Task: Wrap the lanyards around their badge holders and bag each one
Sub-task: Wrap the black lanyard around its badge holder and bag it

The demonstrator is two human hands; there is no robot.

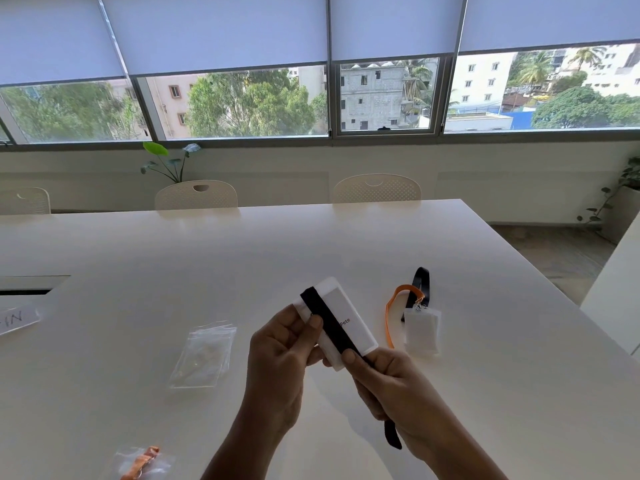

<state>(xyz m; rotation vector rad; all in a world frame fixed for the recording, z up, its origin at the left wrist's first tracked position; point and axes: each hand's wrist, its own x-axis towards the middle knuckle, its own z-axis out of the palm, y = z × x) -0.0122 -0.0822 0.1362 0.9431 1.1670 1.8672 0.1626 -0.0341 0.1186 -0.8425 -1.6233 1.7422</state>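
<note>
My left hand [282, 351] pinches the left edge of a white badge holder [349, 318], held above the white table [207, 258]. A black lanyard [329, 323] lies lengthwise across the holder's face. My right hand [388, 382] grips the strap at the holder's near end, and the loose end hangs out below that hand. To the right, two more badge holders [422, 329] lie stacked on the table with an orange lanyard [394, 308] and a black lanyard [420, 282]. A pile of clear bags [202, 355] lies to the left.
A bagged orange lanyard [143, 462] rests near the front edge. A paper label [15, 318] sits at the far left. Two chairs [195, 195] stand behind the far table edge, with plants and windows beyond. A second table edge [613, 296] is at right.
</note>
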